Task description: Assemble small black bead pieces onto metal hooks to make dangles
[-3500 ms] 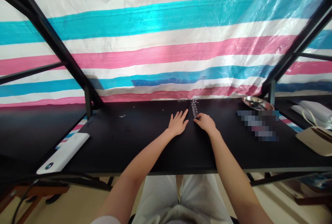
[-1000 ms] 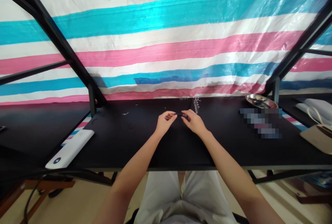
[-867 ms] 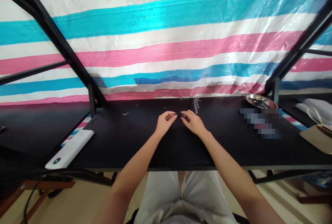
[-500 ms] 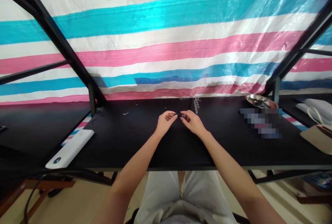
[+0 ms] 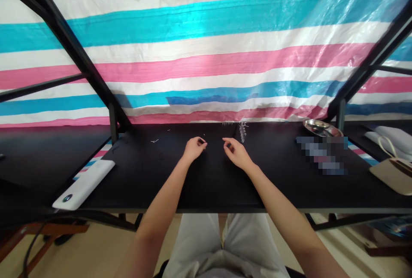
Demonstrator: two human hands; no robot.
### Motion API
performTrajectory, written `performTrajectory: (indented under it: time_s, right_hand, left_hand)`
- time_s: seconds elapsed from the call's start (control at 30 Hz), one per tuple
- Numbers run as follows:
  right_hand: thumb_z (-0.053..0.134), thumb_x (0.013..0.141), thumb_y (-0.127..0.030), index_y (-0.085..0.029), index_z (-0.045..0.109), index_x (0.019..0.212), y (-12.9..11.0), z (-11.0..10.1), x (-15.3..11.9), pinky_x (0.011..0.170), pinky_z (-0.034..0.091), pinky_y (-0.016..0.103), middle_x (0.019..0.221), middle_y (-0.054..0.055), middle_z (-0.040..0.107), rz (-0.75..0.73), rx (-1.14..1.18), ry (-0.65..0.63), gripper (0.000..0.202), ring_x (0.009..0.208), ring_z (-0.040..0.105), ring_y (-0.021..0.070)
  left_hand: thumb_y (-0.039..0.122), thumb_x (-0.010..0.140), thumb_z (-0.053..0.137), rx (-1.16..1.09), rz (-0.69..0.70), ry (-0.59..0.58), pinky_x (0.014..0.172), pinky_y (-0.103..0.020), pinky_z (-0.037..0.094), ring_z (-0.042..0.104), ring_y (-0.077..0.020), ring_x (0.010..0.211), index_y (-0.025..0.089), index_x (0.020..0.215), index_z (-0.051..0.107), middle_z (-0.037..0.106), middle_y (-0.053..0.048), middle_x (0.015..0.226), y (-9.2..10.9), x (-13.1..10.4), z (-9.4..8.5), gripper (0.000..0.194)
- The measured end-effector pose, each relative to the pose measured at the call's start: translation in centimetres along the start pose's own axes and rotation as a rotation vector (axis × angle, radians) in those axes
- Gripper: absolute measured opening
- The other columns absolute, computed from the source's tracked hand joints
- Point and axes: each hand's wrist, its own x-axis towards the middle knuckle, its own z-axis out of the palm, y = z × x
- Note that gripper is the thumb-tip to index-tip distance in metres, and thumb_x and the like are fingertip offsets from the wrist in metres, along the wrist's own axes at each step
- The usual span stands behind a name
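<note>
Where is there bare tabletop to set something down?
Bare black tabletop: near side, between the white oblong device and left forearm; also between the right forearm and pixelated bluish patch. Crowded: back right, where the shiny round metal dish adjoins that patch.

- Left hand (image 5: 194, 150) and right hand (image 5: 237, 152) apart, fingers curled, at table (image 5: 219, 183)
- Clear strip (image 5: 242, 132) beyond right hand
- Plate (image 5: 322, 128), right
- White device (image 5: 86, 183), left
</note>
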Motion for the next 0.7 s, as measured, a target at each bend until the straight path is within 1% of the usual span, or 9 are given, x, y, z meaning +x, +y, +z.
performTrajectory:
  time_s: [0.03, 0.1, 0.13, 0.2, 0.27, 0.37, 0.5, 0.6, 0.7]
  right_hand:
    - [0.045, 0.079, -0.021, -0.018, 0.051, 0.113, 0.0, -0.1, 0.0, 0.064, 0.047, 0.025, 0.090, 0.004, 0.057, 0.004, -0.012, 0.000, 0.034, 0.061, 0.052, 0.0094]
    - [0.044, 0.080, -0.021, -0.019, 0.052, 0.112, 0.0, -0.2, 0.0, 0.065, 0.047, 0.026, 0.089, 0.004, 0.058, 0.006, -0.036, -0.012, 0.033, 0.061, 0.052, 0.0096]
    - [0.044, 0.080, -0.021, -0.019, 0.053, 0.111, -0.1, -0.1, -0.1, 0.066, 0.047, 0.026, 0.089, 0.003, 0.058, 0.003, -0.048, -0.023, 0.032, 0.061, 0.052, 0.0097]
    - [0.044, 0.080, -0.022, -0.020, 0.055, 0.109, -0.2, 0.0, -0.1, 0.066, 0.047, 0.026, 0.088, 0.003, 0.058, -0.005, -0.070, -0.042, 0.030, 0.061, 0.052, 0.0098]
    - [0.044, 0.081, -0.022, -0.020, 0.056, 0.106, -0.2, 0.0, -0.2, 0.065, 0.047, 0.025, 0.087, 0.003, 0.058, -0.016, -0.086, -0.058, 0.028, 0.061, 0.052, 0.0100]
    - [0.043, 0.082, -0.023, -0.020, 0.057, 0.105, -0.3, 0.0, -0.1, 0.065, 0.047, 0.025, 0.086, 0.003, 0.058, -0.031, -0.097, -0.065, 0.027, 0.061, 0.051, 0.0101]
    - [0.043, 0.082, -0.023, -0.020, 0.058, 0.102, -0.3, 0.0, -0.1, 0.064, 0.046, 0.026, 0.084, 0.003, 0.058, -0.030, -0.105, -0.066, 0.026, 0.060, 0.051, 0.0105]
    - [0.042, 0.082, -0.024, -0.020, 0.058, 0.102, -0.1, 0.0, 0.0, 0.064, 0.045, 0.026, 0.084, 0.003, 0.057, -0.032, -0.104, -0.062, 0.026, 0.060, 0.050, 0.0106]
    - [0.042, 0.082, -0.025, -0.020, 0.059, 0.101, -0.1, 0.0, -0.1, 0.063, 0.045, 0.026, 0.084, 0.003, 0.058, -0.047, -0.098, -0.047, 0.025, 0.059, 0.050, 0.0104]
  left_hand:
    - [0.023, 0.069, 0.062, 0.099, -0.044, 0.015, 0.061, -0.026, 0.047, 0.062, -0.0157, 0.060, 0.016, 0.074, 0.063, 0.065, -0.004, 0.061, -0.2, 0.5, -0.9, 0.009]
    - [0.023, 0.068, 0.063, 0.285, -0.105, 0.003, 0.064, -0.026, 0.046, 0.063, -0.0175, 0.067, 0.017, 0.070, 0.064, 0.066, -0.005, 0.064, -0.5, 1.4, -2.6, 0.007]
    - [0.024, 0.068, 0.063, 0.355, -0.129, 0.020, 0.066, -0.026, 0.046, 0.063, -0.0185, 0.070, 0.017, 0.069, 0.064, 0.066, -0.005, 0.066, -0.7, 1.8, -3.3, 0.007]
    - [0.025, 0.068, 0.062, 0.456, -0.178, 0.045, 0.068, -0.026, 0.045, 0.063, -0.0202, 0.076, 0.018, 0.070, 0.065, 0.067, -0.006, 0.071, -1.1, 2.5, -4.5, 0.008]
    - [0.026, 0.069, 0.061, 0.505, -0.201, 0.061, 0.069, -0.027, 0.045, 0.062, -0.0213, 0.080, 0.017, 0.073, 0.065, 0.068, -0.008, 0.075, -1.7, 3.0, -5.2, 0.010]
    - [0.027, 0.069, 0.060, 0.530, -0.239, 0.056, 0.069, -0.028, 0.045, 0.062, -0.0221, 0.080, 0.016, 0.074, 0.064, 0.067, -0.010, 0.079, -3.0, 3.7, -5.7, 0.013]
    - [0.028, 0.069, 0.060, 0.549, -0.258, 0.068, 0.069, -0.028, 0.044, 0.062, -0.0234, 0.081, 0.015, 0.074, 0.063, 0.067, -0.011, 0.081, -4.2, 4.2, -5.6, 0.014]
    - [0.029, 0.068, 0.061, 0.548, -0.269, 0.066, 0.069, -0.027, 0.044, 0.062, -0.0229, 0.082, 0.016, 0.077, 0.063, 0.067, -0.010, 0.081, -4.4, 4.4, -5.5, 0.016]
    - [0.032, 0.067, 0.063, 0.557, -0.282, 0.046, 0.069, -0.028, 0.044, 0.062, -0.0237, 0.084, 0.016, 0.083, 0.063, 0.067, -0.011, 0.085, -4.1, 4.4, -5.6, 0.023]
